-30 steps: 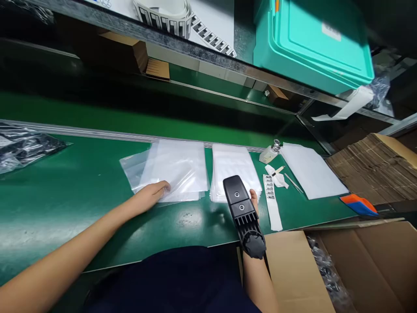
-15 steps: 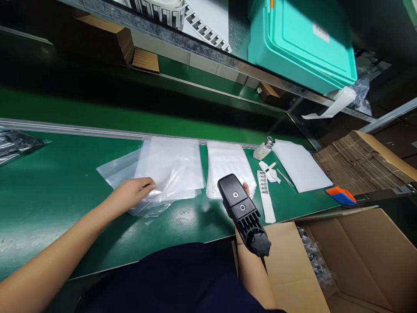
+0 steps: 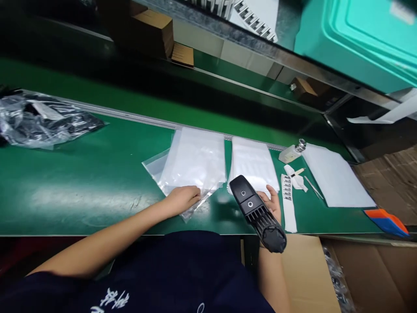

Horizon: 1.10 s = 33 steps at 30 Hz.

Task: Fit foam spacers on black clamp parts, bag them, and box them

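Black ribbed plastic part [image 3: 259, 212] gripped in right hand [image 3: 272, 204], held above near desk [image 3: 81, 191] edge. Left hand [image 3: 182, 199] pressing fingers flat on clear bag stack [image 3: 195, 163]. Risk: slippery top bag sliding off the edge, or the part knocking label strip [image 3: 288, 202]. Open green room at left.

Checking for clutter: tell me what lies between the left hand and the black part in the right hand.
Only bare green mat between left hand and black part; head view.
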Each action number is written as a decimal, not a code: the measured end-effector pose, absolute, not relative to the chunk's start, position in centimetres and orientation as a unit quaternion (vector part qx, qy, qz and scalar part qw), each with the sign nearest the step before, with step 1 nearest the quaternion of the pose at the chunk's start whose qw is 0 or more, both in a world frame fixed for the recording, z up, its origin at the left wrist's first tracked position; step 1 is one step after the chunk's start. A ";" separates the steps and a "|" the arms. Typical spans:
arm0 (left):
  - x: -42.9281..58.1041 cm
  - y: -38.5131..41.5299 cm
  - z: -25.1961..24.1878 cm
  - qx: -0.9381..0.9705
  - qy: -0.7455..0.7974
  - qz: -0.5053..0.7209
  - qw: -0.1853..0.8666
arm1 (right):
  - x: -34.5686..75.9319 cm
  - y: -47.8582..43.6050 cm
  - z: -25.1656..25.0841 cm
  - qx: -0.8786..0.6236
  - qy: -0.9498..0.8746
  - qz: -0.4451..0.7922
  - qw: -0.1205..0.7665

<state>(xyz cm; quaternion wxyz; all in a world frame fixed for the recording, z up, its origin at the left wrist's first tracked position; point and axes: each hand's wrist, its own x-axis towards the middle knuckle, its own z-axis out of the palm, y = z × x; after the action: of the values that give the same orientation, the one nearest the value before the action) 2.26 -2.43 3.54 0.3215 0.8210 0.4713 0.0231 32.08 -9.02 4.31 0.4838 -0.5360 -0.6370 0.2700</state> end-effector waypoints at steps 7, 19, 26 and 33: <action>2.9 -2.1 4.4 0.822 0.480 -0.040 0.303 | 29.7 -9.1 5.3 -0.488 -0.642 0.430 0.405; 2.8 -3.2 5.1 0.831 0.522 0.026 0.191 | 31.1 -9.9 5.5 -0.585 -0.679 0.307 0.322; 3.4 -2.4 4.2 0.814 0.505 0.040 0.284 | 30.0 -9.3 6.1 -0.523 -0.645 0.428 0.357; 1.6 -4.4 4.1 0.876 0.417 0.186 0.156 | 26.9 -7.6 5.2 -0.583 -0.700 0.268 0.315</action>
<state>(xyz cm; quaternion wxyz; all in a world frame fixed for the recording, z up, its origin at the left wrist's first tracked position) 1.57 -4.39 4.14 0.1564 0.8757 0.4175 0.1855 26.94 -7.55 5.22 0.3145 -0.5825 -0.6998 0.2683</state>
